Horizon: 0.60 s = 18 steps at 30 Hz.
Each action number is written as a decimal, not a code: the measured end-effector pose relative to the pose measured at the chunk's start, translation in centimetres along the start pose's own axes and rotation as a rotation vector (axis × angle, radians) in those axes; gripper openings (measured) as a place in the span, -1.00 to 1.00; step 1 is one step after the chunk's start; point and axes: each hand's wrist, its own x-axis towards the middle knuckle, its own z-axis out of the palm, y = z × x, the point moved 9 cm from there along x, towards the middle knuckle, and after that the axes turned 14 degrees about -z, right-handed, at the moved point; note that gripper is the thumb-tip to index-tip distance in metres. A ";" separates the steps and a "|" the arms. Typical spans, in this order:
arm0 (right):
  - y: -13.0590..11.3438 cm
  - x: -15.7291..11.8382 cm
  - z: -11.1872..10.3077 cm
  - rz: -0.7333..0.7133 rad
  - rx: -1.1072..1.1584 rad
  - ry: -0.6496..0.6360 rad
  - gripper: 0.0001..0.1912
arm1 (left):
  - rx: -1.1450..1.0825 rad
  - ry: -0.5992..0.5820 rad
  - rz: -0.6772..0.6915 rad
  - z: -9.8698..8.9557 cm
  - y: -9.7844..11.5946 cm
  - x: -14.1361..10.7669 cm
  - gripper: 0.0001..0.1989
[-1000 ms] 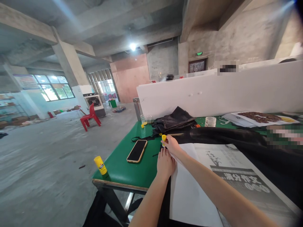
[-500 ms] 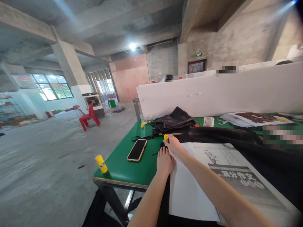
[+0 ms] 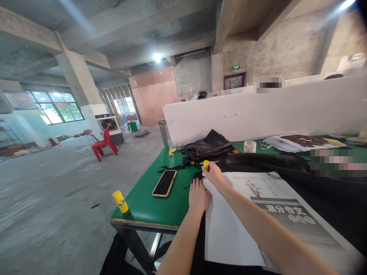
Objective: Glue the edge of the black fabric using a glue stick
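My right hand (image 3: 214, 175) is closed round a yellow glue stick (image 3: 205, 165), held near the top left corner of a white sheet of paper (image 3: 226, 225). Just below it, my left hand (image 3: 198, 195) lies flat with its fingers stretched forward, over the left edge of the sheet and some black material. The open end of the glue stick cannot be seen. To the right, a printed page (image 3: 289, 214) with a dark band and large characters adjoins the white sheet. Black material (image 3: 304, 172) is spread behind and beneath the papers.
A phone (image 3: 164, 183) lies left of my hands on the green tabletop (image 3: 140, 198). Another yellow glue stick (image 3: 120, 201) stands at the near left corner. Dark folded material (image 3: 210, 145) and a clear jar (image 3: 250, 146) sit before a white partition (image 3: 258, 110).
My right hand has shifted slightly to the right with the glue stick along the top of the sheet. My left hand stays flat in nearly the same place. The view has turned slightly.
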 end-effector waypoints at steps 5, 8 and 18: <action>0.0 0.1 -1.3 -0.001 0.070 0.090 -0.72 | -0.008 -0.013 0.001 0.0 0.0 0.0 -0.48; 0.1 0.1 -1.3 0.002 0.129 0.103 -0.71 | -0.018 -0.009 -0.004 0.1 -0.1 0.0 -0.49; -1.1 -0.8 3.5 -0.023 0.358 -0.113 -0.87 | -0.070 0.043 0.013 -0.4 0.1 -0.2 -0.51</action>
